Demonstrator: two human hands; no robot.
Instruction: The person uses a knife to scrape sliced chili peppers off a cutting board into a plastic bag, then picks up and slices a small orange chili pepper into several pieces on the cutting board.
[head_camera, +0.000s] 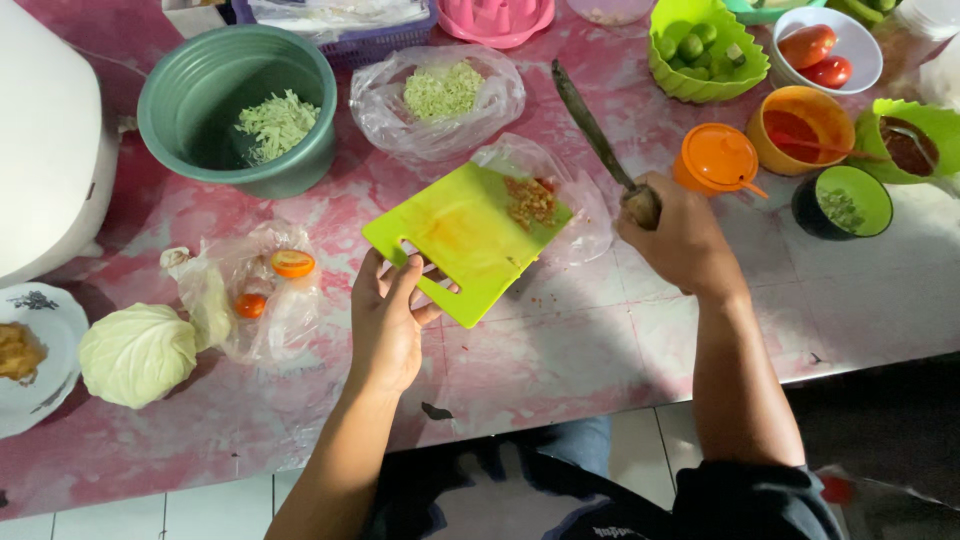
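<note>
My left hand (388, 310) grips the handle end of a lime-green cutting board (455, 235), lifted and tilted over a clear plastic bag (580, 215). A small heap of chopped red and orange bits (530, 202) lies near the board's far edge, above the bag's opening. My right hand (678, 240) is closed on the wooden handle of a knife (590, 125), whose dark blade points away toward the back of the table.
On the pink marbled table (560, 340) stand a green basin of shredded cabbage (240, 105), a bag of chopped greens (440, 95), a half cabbage (138, 352), a bag with tomato pieces (270, 285), and bowls of limes (700, 45), tomatoes (820, 50) and sauces (800, 125).
</note>
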